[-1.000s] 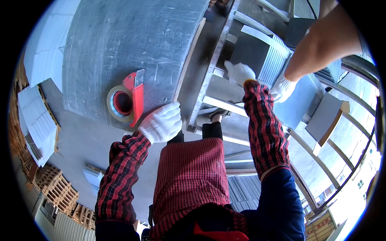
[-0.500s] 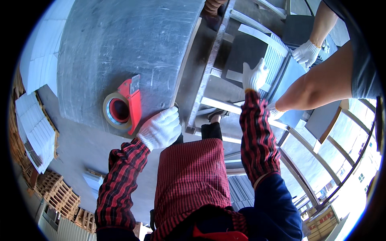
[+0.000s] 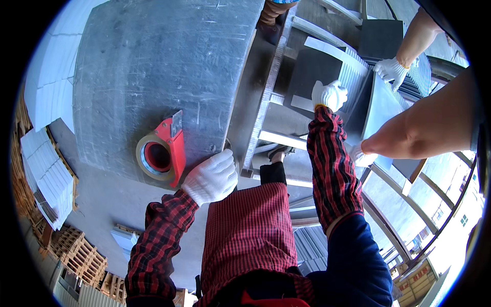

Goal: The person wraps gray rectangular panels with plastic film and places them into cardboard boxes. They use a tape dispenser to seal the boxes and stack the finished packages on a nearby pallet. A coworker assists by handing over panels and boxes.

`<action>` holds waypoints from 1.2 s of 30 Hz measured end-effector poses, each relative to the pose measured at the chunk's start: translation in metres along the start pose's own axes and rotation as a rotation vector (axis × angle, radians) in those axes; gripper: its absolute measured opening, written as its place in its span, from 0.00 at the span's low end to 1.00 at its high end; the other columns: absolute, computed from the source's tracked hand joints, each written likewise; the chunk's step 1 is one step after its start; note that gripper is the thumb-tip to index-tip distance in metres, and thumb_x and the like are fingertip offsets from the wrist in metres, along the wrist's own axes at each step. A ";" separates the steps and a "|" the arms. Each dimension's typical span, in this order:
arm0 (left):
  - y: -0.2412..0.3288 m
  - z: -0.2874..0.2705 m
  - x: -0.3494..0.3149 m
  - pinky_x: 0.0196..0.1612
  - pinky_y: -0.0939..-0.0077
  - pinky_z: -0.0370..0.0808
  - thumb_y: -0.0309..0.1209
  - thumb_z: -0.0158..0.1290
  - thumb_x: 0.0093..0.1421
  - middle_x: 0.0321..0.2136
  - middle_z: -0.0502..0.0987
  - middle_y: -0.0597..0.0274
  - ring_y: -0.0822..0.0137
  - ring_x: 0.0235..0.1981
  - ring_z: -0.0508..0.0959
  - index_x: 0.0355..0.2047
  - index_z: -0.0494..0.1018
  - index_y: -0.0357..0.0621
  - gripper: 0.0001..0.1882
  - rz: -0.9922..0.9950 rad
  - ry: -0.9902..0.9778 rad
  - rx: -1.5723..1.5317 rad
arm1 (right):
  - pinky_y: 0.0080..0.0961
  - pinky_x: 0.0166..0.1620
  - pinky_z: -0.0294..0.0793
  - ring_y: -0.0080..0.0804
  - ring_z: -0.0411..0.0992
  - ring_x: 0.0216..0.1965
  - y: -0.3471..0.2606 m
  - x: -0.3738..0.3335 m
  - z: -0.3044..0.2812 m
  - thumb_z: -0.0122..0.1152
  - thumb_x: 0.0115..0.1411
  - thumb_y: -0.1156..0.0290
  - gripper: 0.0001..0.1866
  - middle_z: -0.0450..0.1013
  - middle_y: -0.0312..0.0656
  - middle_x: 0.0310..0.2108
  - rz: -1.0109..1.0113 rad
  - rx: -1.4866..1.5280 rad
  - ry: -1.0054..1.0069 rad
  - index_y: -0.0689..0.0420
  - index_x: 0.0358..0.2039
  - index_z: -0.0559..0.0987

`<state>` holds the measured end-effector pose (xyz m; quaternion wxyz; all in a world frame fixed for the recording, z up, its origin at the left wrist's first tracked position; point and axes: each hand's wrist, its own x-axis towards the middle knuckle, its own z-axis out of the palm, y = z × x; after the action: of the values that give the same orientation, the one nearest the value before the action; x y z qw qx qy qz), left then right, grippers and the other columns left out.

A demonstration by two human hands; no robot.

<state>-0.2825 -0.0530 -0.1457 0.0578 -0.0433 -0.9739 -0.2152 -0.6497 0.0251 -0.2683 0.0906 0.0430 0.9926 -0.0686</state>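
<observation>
1. Left hand: fingers together at counter corner beside tape dispenser; can't tell if gripping.
2. Right hand: fingers curled over panel stack on metal frame; pinch unclear.
3. Handle panels squarely; give co-worker's hand room.

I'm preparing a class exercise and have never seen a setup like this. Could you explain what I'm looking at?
There is no machine here, just a person. The view is from a fisheye camera on their head, looking down, so straight edges bend. Each grip is simply a hand in a white glove. The left grip is at the near right corner of a scuffed grey work surface; on it lies a red tape dispenser. The right grip is curled over stacked grey panels. I can't make out anything held in either. Another person's gloved hand is at a pale panel on the right.
</observation>
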 end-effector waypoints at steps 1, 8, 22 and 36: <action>0.000 -0.001 0.000 0.57 0.64 0.69 0.31 0.56 0.49 0.27 0.74 0.62 0.62 0.38 0.76 0.22 0.72 0.44 0.06 -0.003 0.005 -0.003 | 0.38 0.53 0.73 0.46 0.68 0.53 0.000 0.000 -0.001 0.66 0.54 0.54 0.29 0.67 0.49 0.51 0.033 0.061 -0.017 0.59 0.51 0.73; 0.000 -0.003 0.004 0.56 0.64 0.70 0.31 0.56 0.47 0.25 0.73 0.62 0.62 0.36 0.76 0.21 0.71 0.45 0.06 0.007 0.018 -0.007 | 0.40 0.52 0.72 0.50 0.68 0.52 -0.011 -0.029 0.001 0.65 0.54 0.57 0.28 0.68 0.52 0.51 -0.310 -0.129 0.100 0.59 0.51 0.72; -0.001 -0.004 -0.006 0.64 0.61 0.66 0.36 0.55 0.48 0.36 0.79 0.57 0.58 0.48 0.76 0.29 0.78 0.42 0.12 0.038 -0.080 0.047 | 0.39 0.49 0.75 0.53 0.77 0.46 0.004 0.058 0.085 0.62 0.53 0.59 0.28 0.78 0.56 0.42 -0.491 -0.101 -0.529 0.65 0.51 0.75; 0.004 -0.009 -0.018 0.66 0.62 0.60 0.37 0.53 0.53 0.35 0.78 0.61 0.58 0.51 0.74 0.31 0.78 0.42 0.12 -0.015 -0.053 0.158 | 0.36 0.34 0.75 0.43 0.78 0.29 0.016 -0.003 0.033 0.64 0.52 0.59 0.25 0.78 0.51 0.27 -0.529 0.118 -0.851 0.74 0.37 0.79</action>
<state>-0.2634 -0.0546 -0.1386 0.0338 -0.0372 -0.9893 -0.1368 -0.6390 0.0358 -0.3021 0.4643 -0.2365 0.8390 -0.1568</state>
